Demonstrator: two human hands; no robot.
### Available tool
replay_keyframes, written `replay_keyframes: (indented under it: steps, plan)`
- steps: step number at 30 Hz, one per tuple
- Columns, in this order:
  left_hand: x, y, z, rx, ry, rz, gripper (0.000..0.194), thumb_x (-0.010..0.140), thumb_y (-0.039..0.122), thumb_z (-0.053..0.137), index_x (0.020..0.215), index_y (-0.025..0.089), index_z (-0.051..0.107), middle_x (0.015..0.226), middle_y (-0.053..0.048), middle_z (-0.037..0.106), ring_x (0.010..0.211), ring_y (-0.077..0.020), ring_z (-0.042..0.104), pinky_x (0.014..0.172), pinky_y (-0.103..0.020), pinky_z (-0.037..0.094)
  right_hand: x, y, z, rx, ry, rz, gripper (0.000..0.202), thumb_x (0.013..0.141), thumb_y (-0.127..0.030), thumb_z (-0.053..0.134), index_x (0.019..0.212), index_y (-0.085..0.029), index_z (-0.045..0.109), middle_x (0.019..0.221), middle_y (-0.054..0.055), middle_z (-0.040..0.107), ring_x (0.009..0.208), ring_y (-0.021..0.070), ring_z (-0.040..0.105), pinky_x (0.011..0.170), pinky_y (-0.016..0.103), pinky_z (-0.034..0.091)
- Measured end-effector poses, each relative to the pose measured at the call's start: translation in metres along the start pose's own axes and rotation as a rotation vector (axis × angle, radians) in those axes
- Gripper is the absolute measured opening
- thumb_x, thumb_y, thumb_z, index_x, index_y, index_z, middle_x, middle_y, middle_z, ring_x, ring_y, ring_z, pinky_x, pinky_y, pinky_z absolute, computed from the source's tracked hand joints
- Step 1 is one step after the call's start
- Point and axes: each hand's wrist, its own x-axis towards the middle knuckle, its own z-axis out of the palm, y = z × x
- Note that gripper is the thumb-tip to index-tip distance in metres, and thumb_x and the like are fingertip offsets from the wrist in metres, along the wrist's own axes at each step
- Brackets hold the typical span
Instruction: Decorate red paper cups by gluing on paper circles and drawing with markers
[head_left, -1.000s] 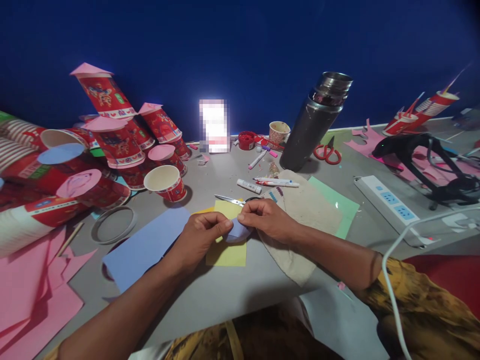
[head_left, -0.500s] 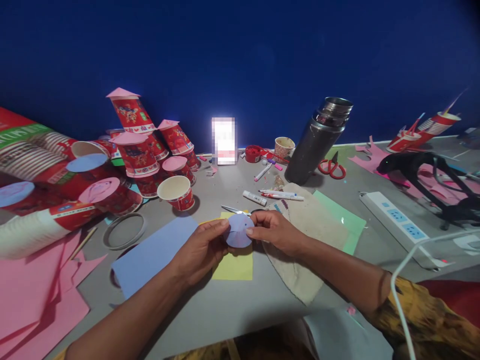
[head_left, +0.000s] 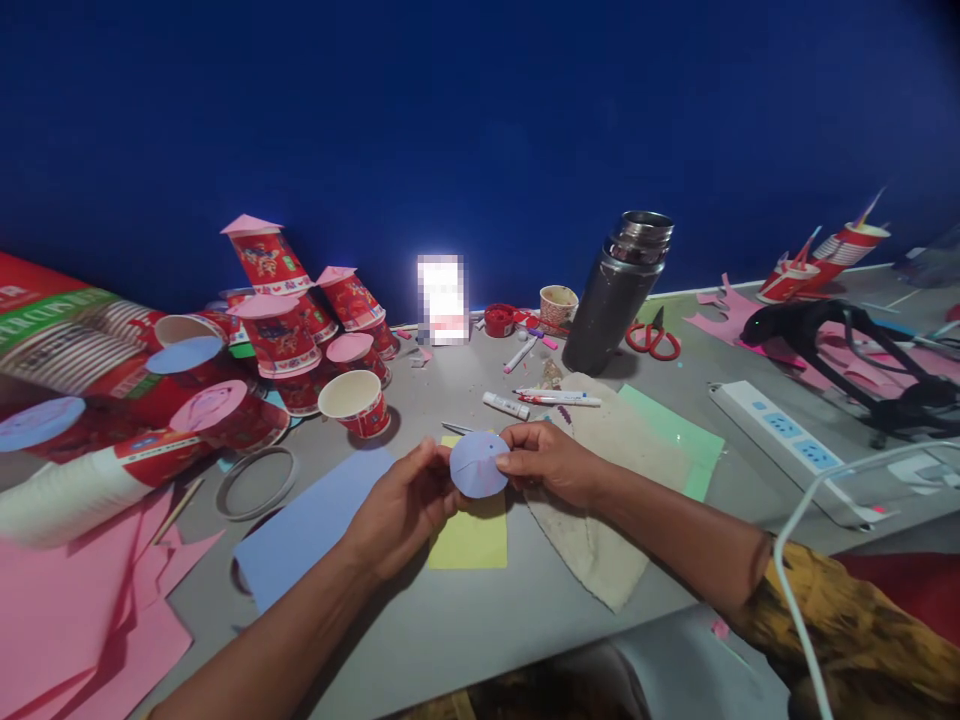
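A small round disc of light blue paper [head_left: 477, 465] with faint lines and a dark dot is held up between my hands. My right hand [head_left: 551, 462] pinches its right edge between thumb and fingers. At the left edge is my left hand [head_left: 405, 505], its fingers curled around the disc's rim, the fingertips partly behind it. Below the disc lies a yellow sheet [head_left: 472, 540] on the grey table. Scissors [head_left: 457, 428] lie just behind the disc, mostly hidden by it. A larger blue sheet [head_left: 307, 525] rests left of my left hand.
Red paper cups [head_left: 281, 340] with pink cone tops stand stacked at the left, near an upright cup [head_left: 354, 404]. A dark flask [head_left: 616, 295], beige cloth [head_left: 600, 510], green sheet [head_left: 675, 440] and power strip [head_left: 787, 450] are to the right. Pink paper [head_left: 67, 610] covers the left front.
The thumb of my left hand has moved off the disc's face, leaving more of the disc showing. My right hand keeps its pinch. The whole view has shifted slightly.
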Motion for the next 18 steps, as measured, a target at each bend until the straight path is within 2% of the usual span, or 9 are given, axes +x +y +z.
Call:
replay_keyframes:
  steps: [5, 11, 16, 18]
  plan:
    - [0.004, -0.004, -0.009, 0.116, -0.054, -0.042, 0.045, 0.061, 0.043, 0.106, 0.077, 0.011, 0.08, 0.078, -0.007, 0.075, 0.072, -0.0156, 0.065, 0.071, -0.026, 0.055, 0.0, 0.001, -0.004, -0.019, 0.027, -0.007, 0.056, 0.06, -0.06, 0.1, 0.076, -0.019, 0.066, 0.057, -0.005, 0.062, 0.05, 0.0092, 0.048, 0.049, 0.021, 0.033]
    - [0.007, -0.013, -0.016, 0.101, -0.084, -0.026, 0.043, 0.066, 0.042, 0.104, 0.081, 0.009, 0.08, 0.081, -0.011, 0.076, 0.074, -0.0171, 0.066, 0.076, -0.029, 0.054, 0.0, 0.005, -0.005, -0.053, 0.03, -0.031, 0.056, 0.061, -0.061, 0.1, 0.075, -0.018, 0.068, 0.055, -0.004, 0.061, 0.048, 0.0087, 0.046, 0.047, 0.021, 0.031]
    - [0.005, -0.012, -0.01, 0.0, -0.079, -0.022, 0.037, 0.074, 0.041, 0.098, 0.081, 0.011, 0.079, 0.079, -0.008, 0.071, 0.07, -0.0165, 0.063, 0.063, -0.025, 0.053, 0.002, 0.009, -0.009, -0.049, 0.013, -0.008, 0.059, 0.06, -0.063, 0.101, 0.077, -0.017, 0.068, 0.056, -0.003, 0.063, 0.046, 0.0082, 0.047, 0.046, 0.02, 0.03]
    - [0.005, -0.013, -0.01, -0.008, -0.08, -0.031, 0.039, 0.073, 0.044, 0.098, 0.076, 0.012, 0.076, 0.071, -0.006, 0.066, 0.061, -0.0135, 0.057, 0.055, -0.022, 0.046, 0.003, 0.011, -0.01, -0.057, -0.009, -0.01, 0.061, 0.058, -0.064, 0.101, 0.077, -0.016, 0.067, 0.055, -0.003, 0.062, 0.045, 0.0079, 0.047, 0.044, 0.02, 0.028]
